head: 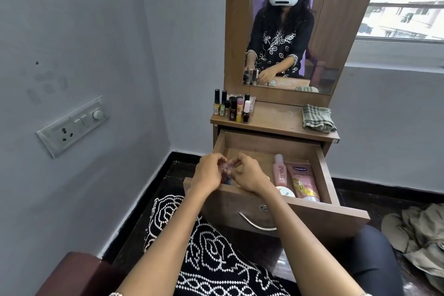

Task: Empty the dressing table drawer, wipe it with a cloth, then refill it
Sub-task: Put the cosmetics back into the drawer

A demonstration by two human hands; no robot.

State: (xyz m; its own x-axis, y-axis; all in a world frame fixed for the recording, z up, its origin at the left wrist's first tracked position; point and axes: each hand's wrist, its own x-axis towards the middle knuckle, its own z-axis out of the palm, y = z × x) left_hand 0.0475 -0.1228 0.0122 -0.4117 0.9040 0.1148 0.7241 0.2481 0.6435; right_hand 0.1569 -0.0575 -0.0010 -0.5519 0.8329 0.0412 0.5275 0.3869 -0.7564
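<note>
Drawer open, tubes lengthwise, perhaps

Pale grey-blue walls meet in a corner behind a brown wooden dressing unit. A white switch plate with a socket and a round dial sits on the left wall, with a few faint smudges above it. A tall mirror in a wooden frame rises at the back of the unit. To the right, a window lets in daylight and shows pale buildings outside. The floor is dark and glossy, edged by a black skirting band. A dark red-brown chair arm shows at lower left.
</note>
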